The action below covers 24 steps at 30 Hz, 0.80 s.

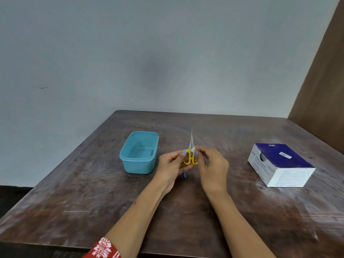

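Small yellow-handled scissors point(190, 158) stand upright over the table's middle, blades pointing up and away from me. My left hand point(172, 165) grips the yellow handles. My right hand point(212, 167) pinches a small white pad point(193, 149) against the base of the blades. A thin blue piece point(184, 175) pokes out below my left hand; what it belongs to is unclear.
A light blue plastic tub point(138, 152) stands open to the left of my hands. A blue-and-white carton of swabs point(281, 164) sits at the right. The dark wooden table point(186, 211) meets a wall at the back and a brown panel on the right.
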Tool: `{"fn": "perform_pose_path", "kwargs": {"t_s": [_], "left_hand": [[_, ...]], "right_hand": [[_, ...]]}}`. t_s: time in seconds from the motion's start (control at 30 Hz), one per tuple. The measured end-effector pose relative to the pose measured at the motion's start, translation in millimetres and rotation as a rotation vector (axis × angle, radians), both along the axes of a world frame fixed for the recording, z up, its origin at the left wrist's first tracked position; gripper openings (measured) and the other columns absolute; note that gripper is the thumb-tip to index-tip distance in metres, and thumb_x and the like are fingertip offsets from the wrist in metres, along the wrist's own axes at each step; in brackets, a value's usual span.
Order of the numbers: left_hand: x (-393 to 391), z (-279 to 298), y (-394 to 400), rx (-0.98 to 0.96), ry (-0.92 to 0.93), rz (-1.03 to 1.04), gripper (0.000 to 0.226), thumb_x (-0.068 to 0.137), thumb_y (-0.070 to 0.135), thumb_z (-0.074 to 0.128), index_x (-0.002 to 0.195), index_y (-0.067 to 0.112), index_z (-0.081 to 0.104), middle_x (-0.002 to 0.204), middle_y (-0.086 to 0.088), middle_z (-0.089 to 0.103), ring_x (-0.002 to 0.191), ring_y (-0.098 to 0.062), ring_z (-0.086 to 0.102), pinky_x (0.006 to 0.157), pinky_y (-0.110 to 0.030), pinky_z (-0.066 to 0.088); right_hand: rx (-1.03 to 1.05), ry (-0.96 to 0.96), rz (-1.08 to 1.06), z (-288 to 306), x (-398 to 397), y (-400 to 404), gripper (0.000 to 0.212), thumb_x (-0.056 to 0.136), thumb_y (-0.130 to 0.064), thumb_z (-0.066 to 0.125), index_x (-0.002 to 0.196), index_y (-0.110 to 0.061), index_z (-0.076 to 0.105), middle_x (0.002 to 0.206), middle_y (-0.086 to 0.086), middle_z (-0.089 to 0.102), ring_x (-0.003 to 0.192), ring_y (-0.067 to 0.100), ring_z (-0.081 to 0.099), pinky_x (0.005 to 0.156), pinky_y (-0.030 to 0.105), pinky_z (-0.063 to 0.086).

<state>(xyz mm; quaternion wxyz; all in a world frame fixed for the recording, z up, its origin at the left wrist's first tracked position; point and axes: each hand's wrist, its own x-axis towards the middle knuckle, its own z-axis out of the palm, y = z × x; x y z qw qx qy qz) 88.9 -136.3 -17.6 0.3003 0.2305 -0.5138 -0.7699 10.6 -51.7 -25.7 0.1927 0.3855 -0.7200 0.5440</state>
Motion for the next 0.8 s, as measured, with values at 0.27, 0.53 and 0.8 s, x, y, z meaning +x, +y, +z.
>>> {"fn": "perform_pose_path", "kwargs": {"t_s": [0.27,0.53,0.8], "left_hand": [[1.7,1.4,0.9,-0.032,0.053,-0.001,0.023,0.093,0.007,0.049,0.107,-0.005,0.063,0.094,-0.015,0.071,0.083,-0.019,0.071,0.078,-0.03,0.058],[2.4,1.9,2.0,-0.041,0.049,0.004,0.024,0.093,0.007,0.05,0.11,-0.005,0.062,0.1,-0.019,0.069,0.082,-0.018,0.071,0.076,-0.029,0.059],[3.1,2.5,2.4,-0.04,0.036,0.006,0.024,0.093,0.008,0.051,0.109,-0.004,0.063,0.1,-0.017,0.07,0.089,-0.023,0.07,0.076,-0.029,0.059]], "right_hand": [[0.035,-0.107,-0.04,-0.9,0.9,1.1,0.017,0.085,-0.006,0.063,0.097,-0.014,0.072,0.089,0.0,0.073,0.08,0.014,0.067,0.076,0.03,0.054],[0.037,-0.028,-0.067,0.8,2.6,1.3,0.015,0.084,-0.006,0.065,0.094,-0.014,0.072,0.087,-0.001,0.073,0.077,0.015,0.066,0.071,0.025,0.048],[0.041,0.077,-0.087,2.5,3.8,2.1,0.016,0.081,-0.005,0.069,0.094,-0.013,0.073,0.085,0.001,0.073,0.075,0.018,0.065,0.072,0.027,0.046]]}}
